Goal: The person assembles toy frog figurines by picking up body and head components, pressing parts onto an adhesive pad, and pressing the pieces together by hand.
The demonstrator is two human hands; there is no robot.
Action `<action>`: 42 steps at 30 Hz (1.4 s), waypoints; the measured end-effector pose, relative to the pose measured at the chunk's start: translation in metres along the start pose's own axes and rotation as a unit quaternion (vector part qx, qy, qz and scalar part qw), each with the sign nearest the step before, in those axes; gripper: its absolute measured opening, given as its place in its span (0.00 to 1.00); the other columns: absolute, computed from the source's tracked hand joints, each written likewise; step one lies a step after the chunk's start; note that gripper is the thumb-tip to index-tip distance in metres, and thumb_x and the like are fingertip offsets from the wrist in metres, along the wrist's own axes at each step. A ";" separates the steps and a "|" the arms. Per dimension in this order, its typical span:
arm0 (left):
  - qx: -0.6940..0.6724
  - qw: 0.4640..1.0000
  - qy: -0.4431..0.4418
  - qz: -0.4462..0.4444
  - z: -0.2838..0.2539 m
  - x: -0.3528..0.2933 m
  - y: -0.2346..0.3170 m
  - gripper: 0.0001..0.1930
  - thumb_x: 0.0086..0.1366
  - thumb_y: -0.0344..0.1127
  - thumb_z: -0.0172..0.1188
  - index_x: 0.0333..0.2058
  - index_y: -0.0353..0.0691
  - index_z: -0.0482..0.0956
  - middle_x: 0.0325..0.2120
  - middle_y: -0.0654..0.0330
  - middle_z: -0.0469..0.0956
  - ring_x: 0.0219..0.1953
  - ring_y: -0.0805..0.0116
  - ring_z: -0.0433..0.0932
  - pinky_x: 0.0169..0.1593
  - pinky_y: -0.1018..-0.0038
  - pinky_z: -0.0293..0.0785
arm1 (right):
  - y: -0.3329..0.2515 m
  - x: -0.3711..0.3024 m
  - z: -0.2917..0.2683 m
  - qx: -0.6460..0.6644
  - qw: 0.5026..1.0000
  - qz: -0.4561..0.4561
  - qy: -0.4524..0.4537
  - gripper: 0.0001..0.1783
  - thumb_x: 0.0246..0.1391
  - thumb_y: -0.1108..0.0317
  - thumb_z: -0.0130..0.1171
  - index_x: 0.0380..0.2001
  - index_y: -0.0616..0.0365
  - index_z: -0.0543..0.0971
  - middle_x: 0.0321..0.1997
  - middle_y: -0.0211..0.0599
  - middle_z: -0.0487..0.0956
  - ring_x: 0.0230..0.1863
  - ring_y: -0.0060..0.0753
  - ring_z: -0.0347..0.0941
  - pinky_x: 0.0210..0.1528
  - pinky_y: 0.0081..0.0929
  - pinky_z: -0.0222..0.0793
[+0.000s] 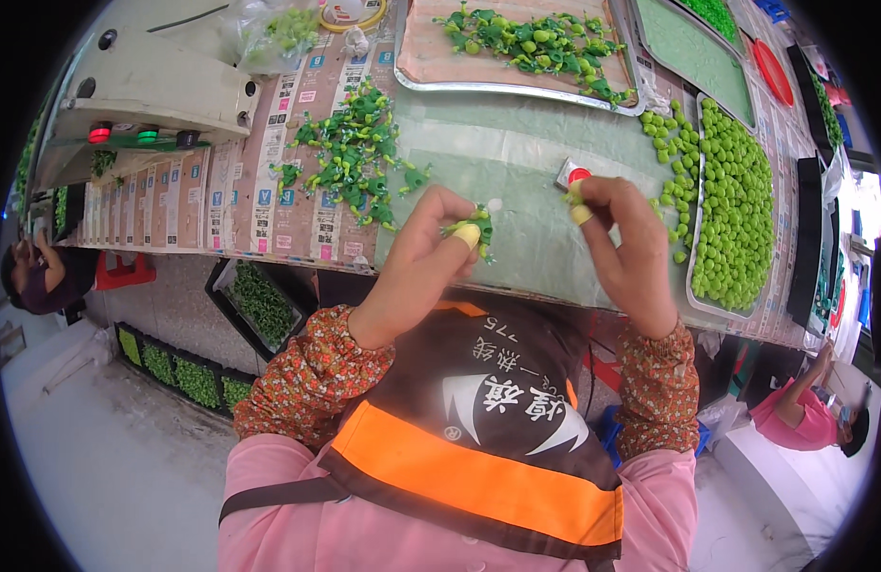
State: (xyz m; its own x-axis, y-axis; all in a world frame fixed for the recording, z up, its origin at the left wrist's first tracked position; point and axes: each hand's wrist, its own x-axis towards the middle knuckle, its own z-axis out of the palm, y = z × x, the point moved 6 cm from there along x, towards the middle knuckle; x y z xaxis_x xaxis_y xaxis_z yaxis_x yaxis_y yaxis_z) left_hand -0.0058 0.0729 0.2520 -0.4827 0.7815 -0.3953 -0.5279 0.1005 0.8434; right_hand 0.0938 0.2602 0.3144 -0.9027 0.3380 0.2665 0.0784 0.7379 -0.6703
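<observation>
Over the green mat (516, 143), my left hand (416, 257) pinches a small green plastic leaf piece (485, 232) between thumb and fingers. A yellow finger cot covers that thumb tip. My right hand (629, 243) is closed in a pinch, with yellow cots on its fingertips. Something tiny and greenish shows at those tips, too small to name. Just behind them lies a small white container with a red top (578, 174), partly covered by the fingers. A loose pile of green leaf pieces (354, 157) lies beyond my left hand.
Round light-green pieces fill a tray (693, 276) at the right, and more lie loose along its left side. At the back, a metal tray (516, 91) holds assembled green pieces. A machine with coloured buttons (150, 95) stands far left. Two other people sit at the sides.
</observation>
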 end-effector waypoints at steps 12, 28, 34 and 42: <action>0.100 0.993 0.008 0.057 0.006 -0.001 -0.006 0.10 0.70 0.28 0.52 0.48 0.38 0.66 0.36 0.65 0.73 0.32 0.82 0.70 0.34 0.80 0.69 | -0.041 -0.012 0.033 0.085 0.992 -0.068 -0.056 0.14 0.49 0.81 0.62 0.40 0.61 0.76 0.30 0.44 0.73 0.32 0.52 0.72 0.34 0.43 0.69; 0.370 0.902 0.025 0.219 0.011 -0.007 0.011 0.13 0.68 0.28 0.56 0.49 0.36 0.68 0.35 0.49 0.77 0.35 0.58 0.80 0.38 0.65 0.75 | 0.010 -0.036 0.061 0.367 0.893 0.216 -0.145 0.13 0.56 0.79 0.63 0.45 0.64 0.76 0.39 0.29 0.76 0.39 0.17 0.73 0.42 0.21 0.72; 0.056 0.998 -0.034 -0.011 0.006 -0.003 -0.006 0.14 0.75 0.44 0.54 0.52 0.44 0.70 0.36 0.69 0.74 0.31 0.82 0.72 0.30 0.87 0.66 | -0.011 -0.029 0.039 0.184 0.980 0.028 -0.073 0.16 0.52 0.79 0.63 0.45 0.62 0.77 0.34 0.39 0.75 0.31 0.32 0.74 0.35 0.28 0.72; -0.036 0.976 -0.157 -0.143 0.002 -0.002 -0.020 0.12 0.74 0.48 0.55 0.45 0.47 0.72 0.33 0.71 0.73 0.28 0.88 0.67 0.27 0.89 0.59 | -0.026 -0.030 0.034 0.135 0.987 -0.053 -0.073 0.18 0.50 0.81 0.61 0.45 0.61 0.76 0.35 0.43 0.76 0.32 0.40 0.76 0.33 0.33 0.72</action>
State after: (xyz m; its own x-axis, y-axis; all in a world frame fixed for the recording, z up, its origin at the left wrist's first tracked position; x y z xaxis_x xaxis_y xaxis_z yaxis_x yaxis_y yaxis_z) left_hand 0.0071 0.0706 0.2367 -0.0753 0.8794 -0.4701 -0.6636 0.3077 0.6819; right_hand 0.1041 0.2110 0.3005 -0.9529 0.1646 0.2548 -0.1169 0.5757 -0.8093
